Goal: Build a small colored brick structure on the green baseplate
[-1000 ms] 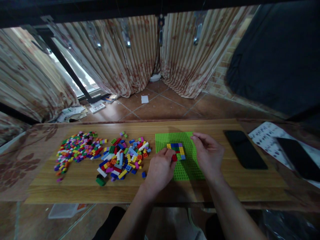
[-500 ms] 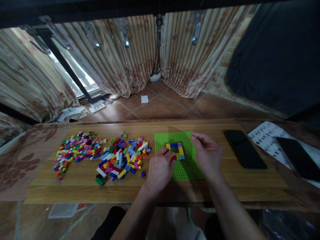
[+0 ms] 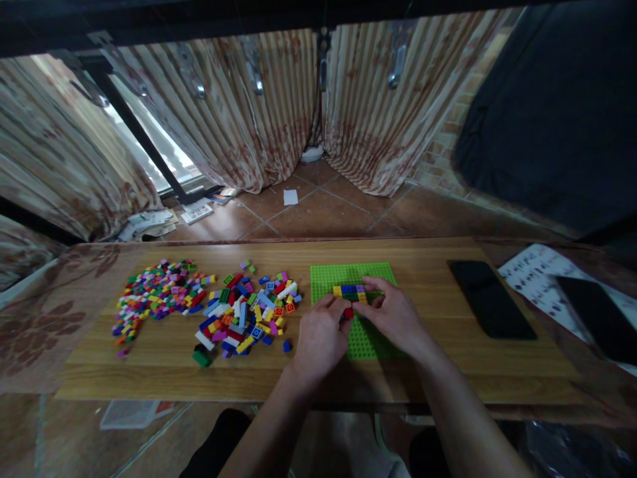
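Observation:
A green studded baseplate [image 3: 328, 273] lies on the wooden table, bearing a small block of joined toy bricks [image 3: 352, 289] in yellow, blue and purple. My left hand [image 3: 322, 332] is closed at the plate's left side, with a red toy brick [image 3: 348, 313] pinched at its fingertips. From the right, my right hand [image 3: 393, 312] reaches over the plate. Its thumb and index finger lie around the right side of the joined bricks and seem to touch them. My fingers hide the lower part of the bricks.
Left of the plate lies a pile of larger mixed bricks [image 3: 243, 315], and beyond it a heap of small bricks [image 3: 159, 289]. A black phone [image 3: 490, 299] rests at the table's right. Farther right, another dark device [image 3: 597, 318] lies on a printed sheet [image 3: 530, 275].
My right hand has come left and down from the plate's upper right edge to the joined bricks. My left hand stays almost in place with the red brick. The view has shifted slightly.

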Demonstrator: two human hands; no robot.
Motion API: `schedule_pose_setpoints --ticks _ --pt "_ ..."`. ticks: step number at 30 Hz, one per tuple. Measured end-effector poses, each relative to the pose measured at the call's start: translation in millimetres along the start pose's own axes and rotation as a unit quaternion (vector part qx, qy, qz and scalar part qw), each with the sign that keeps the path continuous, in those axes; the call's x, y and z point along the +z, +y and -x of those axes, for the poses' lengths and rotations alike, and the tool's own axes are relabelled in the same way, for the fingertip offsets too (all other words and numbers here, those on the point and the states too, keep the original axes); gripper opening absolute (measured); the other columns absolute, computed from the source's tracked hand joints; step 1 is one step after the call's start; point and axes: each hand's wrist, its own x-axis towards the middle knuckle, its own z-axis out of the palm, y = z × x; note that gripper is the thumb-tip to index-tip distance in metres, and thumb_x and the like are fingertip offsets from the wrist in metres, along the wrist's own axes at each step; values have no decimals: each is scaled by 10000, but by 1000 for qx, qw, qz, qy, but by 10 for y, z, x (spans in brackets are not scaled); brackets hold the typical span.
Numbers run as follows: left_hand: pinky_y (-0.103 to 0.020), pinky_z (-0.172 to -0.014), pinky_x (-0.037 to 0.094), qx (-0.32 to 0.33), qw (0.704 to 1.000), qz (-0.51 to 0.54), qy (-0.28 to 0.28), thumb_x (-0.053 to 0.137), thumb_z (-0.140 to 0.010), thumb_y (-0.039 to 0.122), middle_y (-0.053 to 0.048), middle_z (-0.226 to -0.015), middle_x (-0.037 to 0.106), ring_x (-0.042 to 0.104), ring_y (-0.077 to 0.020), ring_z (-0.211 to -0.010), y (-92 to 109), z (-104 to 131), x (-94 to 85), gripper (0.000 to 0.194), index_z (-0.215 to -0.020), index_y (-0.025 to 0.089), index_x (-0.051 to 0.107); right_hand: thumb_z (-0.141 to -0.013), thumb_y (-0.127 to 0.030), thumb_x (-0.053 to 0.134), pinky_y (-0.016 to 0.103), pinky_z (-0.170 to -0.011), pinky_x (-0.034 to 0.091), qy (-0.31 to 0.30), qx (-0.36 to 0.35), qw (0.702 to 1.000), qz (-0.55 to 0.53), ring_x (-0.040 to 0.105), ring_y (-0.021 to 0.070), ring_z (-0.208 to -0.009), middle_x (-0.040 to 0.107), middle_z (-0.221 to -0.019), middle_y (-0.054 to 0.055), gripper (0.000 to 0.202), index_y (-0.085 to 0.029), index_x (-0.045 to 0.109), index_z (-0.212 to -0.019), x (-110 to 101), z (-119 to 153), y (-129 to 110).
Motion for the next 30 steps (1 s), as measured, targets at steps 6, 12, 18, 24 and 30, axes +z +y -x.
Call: schedule_pose_setpoints --ticks 6,12,18,24,30 --pt "-272 -704 474 -7 999 52 8 639 -772 147 -29 -967 646 600 -166 -828 -12 4 -126 293 -1053 227 618 -700 -299 685 346 -685 496 -17 4 1000 22 563 144 -658 626 -1132 106 584 -148 552 -1248 17 11 -21" --pt "-253 -659 446 -46 994 89 47 642 -769 155 -7 -851 635 580 -143 -752 -140 5 -289 272 -1036 207 633 -702 -316 699 397 -844 482 -11 -6 998 55 607 245 -960 611 -1142 126 560 -144 576 -1221 45 43 -88" --pt "-235 -629 431 -60 992 93 63 628 -774 143 0 -829 637 553 -112 -660 -259 14 -356 277 -1045 198 638 -685 -339 725 395 -819 480 -6 -18 998 65 609 241 -938 621 -1110 118 576 -163 589 -1217 66 37 -40" --pt "-225 -619 427 -64 990 97 76 605 -776 126 4 -810 631 551 -107 -652 -296 21 -412 268 -1030 203 646 -648 -343 752 387 -759 482 -2 -5 999 54 608 230 -871 633 -1068 107 568 -172 618 -1173 78 9 -15" --pt "-234 -669 454 -65 988 111 89 595 -781 121 4 -795 640 580 -117 -692 -346 35 -464 235 -1000 193 641 -621 -293 769 388 -802 472 10 -7 999 53 614 223 -873 648 -1003 84 507 -179 648 -1100 100 -18 -6"
